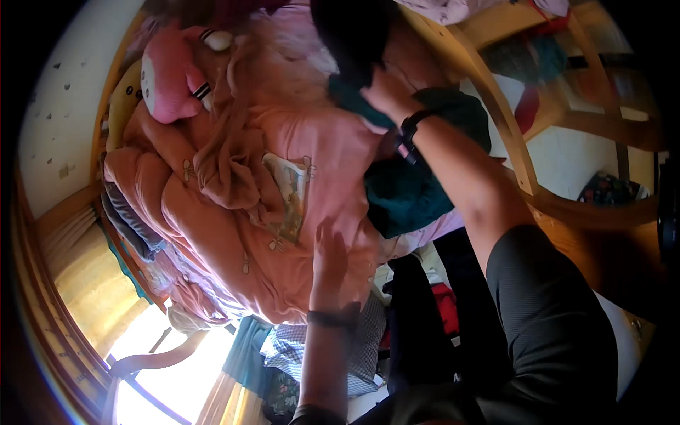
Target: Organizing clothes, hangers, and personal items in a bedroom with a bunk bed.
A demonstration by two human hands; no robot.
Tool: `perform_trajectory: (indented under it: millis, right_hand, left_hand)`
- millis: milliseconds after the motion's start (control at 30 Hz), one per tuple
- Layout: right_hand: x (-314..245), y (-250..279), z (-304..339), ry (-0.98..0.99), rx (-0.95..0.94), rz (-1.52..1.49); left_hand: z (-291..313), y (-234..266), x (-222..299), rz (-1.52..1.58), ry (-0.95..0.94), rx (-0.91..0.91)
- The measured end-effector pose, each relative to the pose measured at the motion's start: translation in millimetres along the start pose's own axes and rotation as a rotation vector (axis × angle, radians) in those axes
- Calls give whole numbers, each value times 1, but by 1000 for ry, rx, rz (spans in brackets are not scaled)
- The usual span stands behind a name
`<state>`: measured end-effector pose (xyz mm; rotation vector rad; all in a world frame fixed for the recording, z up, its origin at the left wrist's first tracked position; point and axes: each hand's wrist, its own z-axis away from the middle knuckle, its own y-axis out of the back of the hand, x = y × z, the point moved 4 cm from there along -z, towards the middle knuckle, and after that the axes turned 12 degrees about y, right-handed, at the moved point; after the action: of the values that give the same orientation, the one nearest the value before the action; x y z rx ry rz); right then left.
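My right hand (388, 93), with a dark band and watch at its wrist, reaches across the bed. It grips the lower edge of a black garment (348, 32), which is smeared by motion. Below that arm a dark green garment (407, 191) lies crumpled at the bed's right side. My left hand (331, 246) is over the salmon-pink quilt (212, 234), fingers stretched out and holding nothing. Just beyond it lie a bunched brownish-pink cloth (237, 163) and a patterned, light-coloured piece of cloth (287, 191).
A pink plush toy (168, 78) sits at the far left, with a yellow one (125, 103) beside it. Folded dark clothes (131, 223) lie along the left edge. A wooden frame (496, 106) borders the right; a checked cloth bag (358, 354) stands near my legs.
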<state>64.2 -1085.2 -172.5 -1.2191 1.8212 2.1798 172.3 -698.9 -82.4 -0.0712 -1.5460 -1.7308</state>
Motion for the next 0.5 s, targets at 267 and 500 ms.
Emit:
perform_trajectory:
  millis: [267,500]
  right_hand:
    - [-67,-1,193,-299,-482,-271]
    - [-55,26,238,-375,-558,-153]
  left_hand:
    - [-93,38,8,230,337,-28]
    - [-173,96,-48,-235,136,142]
